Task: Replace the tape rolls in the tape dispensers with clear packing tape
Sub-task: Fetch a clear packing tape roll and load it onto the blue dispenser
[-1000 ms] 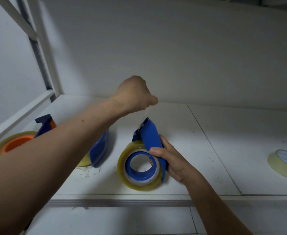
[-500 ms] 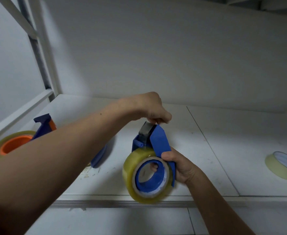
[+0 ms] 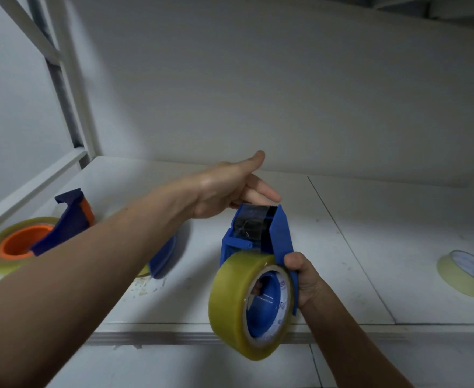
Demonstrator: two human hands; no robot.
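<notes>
As the right hand [image 3: 305, 278] grips a blue plastic tape dispenser [image 3: 280, 236], the straight-fingered left hand [image 3: 224, 189] reaches just over its upper end.

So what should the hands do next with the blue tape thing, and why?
Probably the right hand sets the blue tape dispenser down on the white table. The clear packing tape roll already sits on its hub, tape lies across its front plate, and the left hand is open, holding nothing.
</notes>
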